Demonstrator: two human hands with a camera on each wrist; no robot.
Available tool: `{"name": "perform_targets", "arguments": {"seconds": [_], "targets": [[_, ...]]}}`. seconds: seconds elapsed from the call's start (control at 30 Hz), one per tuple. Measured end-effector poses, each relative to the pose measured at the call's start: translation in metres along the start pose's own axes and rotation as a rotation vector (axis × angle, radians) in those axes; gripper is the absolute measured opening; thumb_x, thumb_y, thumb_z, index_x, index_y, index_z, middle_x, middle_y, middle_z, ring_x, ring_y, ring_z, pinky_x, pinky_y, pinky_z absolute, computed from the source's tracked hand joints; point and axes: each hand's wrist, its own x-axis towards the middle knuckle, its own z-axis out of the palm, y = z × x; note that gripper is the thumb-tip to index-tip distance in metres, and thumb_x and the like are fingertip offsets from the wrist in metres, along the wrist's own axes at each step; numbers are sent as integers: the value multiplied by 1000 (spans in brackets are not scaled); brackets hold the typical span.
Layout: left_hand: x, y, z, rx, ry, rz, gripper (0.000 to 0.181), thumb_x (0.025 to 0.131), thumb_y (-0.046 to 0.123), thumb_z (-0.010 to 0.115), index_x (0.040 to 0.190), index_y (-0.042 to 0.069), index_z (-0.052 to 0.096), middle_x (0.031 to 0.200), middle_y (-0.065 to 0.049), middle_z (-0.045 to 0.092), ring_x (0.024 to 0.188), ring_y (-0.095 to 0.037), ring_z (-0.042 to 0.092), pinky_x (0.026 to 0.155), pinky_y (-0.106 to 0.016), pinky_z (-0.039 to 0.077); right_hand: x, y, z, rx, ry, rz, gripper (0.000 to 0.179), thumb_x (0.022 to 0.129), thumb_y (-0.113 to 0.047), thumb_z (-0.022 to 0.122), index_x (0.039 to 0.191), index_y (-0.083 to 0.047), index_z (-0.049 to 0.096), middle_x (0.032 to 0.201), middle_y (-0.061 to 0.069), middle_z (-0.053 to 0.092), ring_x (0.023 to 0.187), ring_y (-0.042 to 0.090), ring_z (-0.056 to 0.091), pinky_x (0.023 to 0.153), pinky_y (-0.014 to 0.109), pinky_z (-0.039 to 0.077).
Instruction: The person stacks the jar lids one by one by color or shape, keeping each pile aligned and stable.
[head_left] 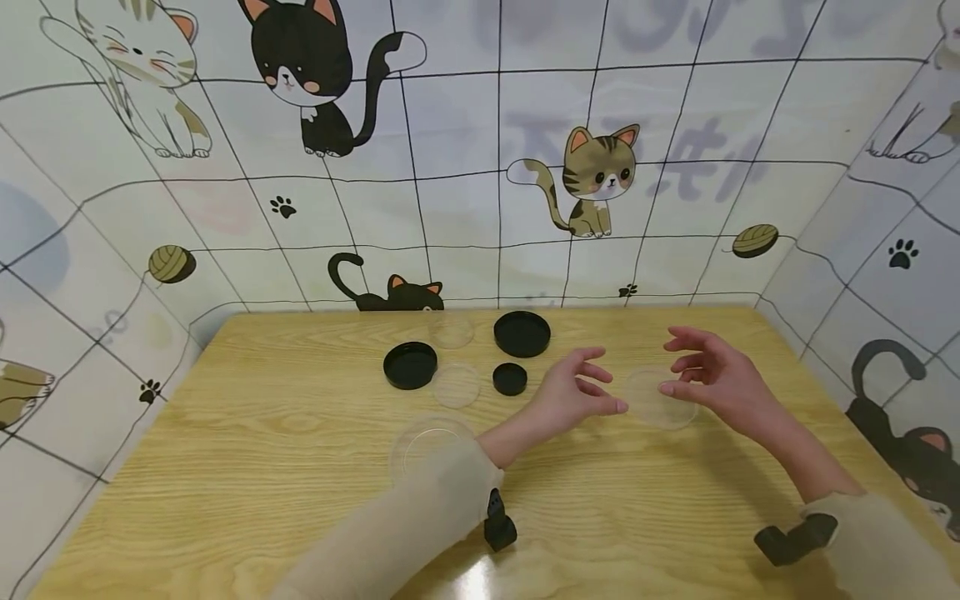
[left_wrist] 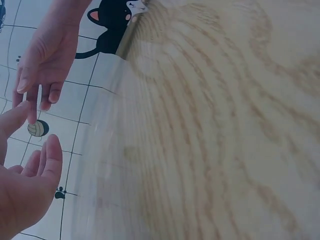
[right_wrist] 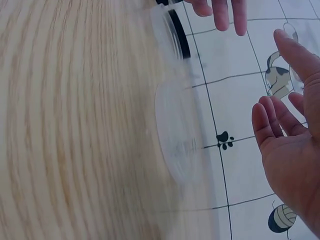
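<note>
My left hand point(head_left: 566, 392) reaches over the table with fingers loosely bent and nothing between them. Facing it from the right, my right hand point(head_left: 716, 387) has its thumb and fingers apart and is also bare. Between the two hands lies a clear round shallow piece point(head_left: 652, 408), whose right edge the right thumb overlaps in the head view. In the right wrist view this clear piece point(right_wrist: 175, 135) lies on the wood beside the right hand point(right_wrist: 290, 145). The left wrist view shows both hands apart, the left hand point(left_wrist: 30, 190) with spread thumb.
Left of the hands are a small black round lid-like piece point(head_left: 510, 379) and two larger black ones point(head_left: 522, 333), point(head_left: 410, 365). Clear round pieces point(head_left: 456, 385), point(head_left: 451, 331) stand among them. A larger clear one point(head_left: 408, 442) is partly behind the left sleeve. A cat-print curtain point(head_left: 465, 208) backs the table.
</note>
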Motion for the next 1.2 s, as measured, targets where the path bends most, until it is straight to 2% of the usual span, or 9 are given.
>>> {"name": "perform_targets", "arguments": {"seconds": [0.1, 0.27, 0.53, 0.63, 0.87, 1.2], "targets": [[3, -3, 5, 36, 16, -8, 80, 82, 10, 88, 151, 13, 48, 127, -11, 63, 88, -5, 66, 73, -25, 56, -1, 9, -5, -7, -18, 8, 73, 87, -1, 81, 149, 2, 43, 120, -14, 57, 97, 9, 60, 80, 13, 49], [5, -8, 12, 69, 35, -24, 81, 81, 11, 89, 151, 13, 48, 129, -9, 62, 88, -4, 65, 72, -24, 56, -6, 23, -15, 14, -37, 9, 72, 85, 4, 81, 147, 1, 45, 120, -14, 58, 96, 10, 61, 78, 15, 51], [4, -13, 18, 72, 8, -57, 82, 81, 8, 88, 152, 12, 47, 128, -6, 62, 87, -3, 63, 66, -24, 53, -12, 35, -19, -13, -47, 57, 73, 87, -1, 81, 147, 6, 42, 117, -13, 57, 95, 10, 61, 77, 15, 51], [4, -14, 20, 75, 6, -59, 82, 81, 8, 88, 152, 11, 47, 128, -5, 62, 86, -3, 63, 64, -25, 52, -14, 41, -21, -15, -59, 85, 75, 88, -3, 81, 150, 6, 39, 120, -6, 57, 96, 10, 60, 77, 16, 52], [3, -14, 29, 77, 33, -80, 81, 81, 7, 88, 151, 11, 49, 125, 1, 62, 83, -2, 63, 64, -24, 53, -18, 56, -25, -48, -84, 141, 79, 92, -9, 78, 155, 4, 32, 133, 21, 52, 98, 7, 58, 75, 17, 52], [8, -20, 43, 131, 70, -90, 79, 80, 6, 89, 148, 10, 52, 124, -2, 61, 81, -3, 64, 67, -22, 53, -19, 68, -25, -59, -129, 181, 86, 92, -12, 79, 157, 6, 27, 138, 28, 49, 94, 9, 57, 73, 18, 50]]}}
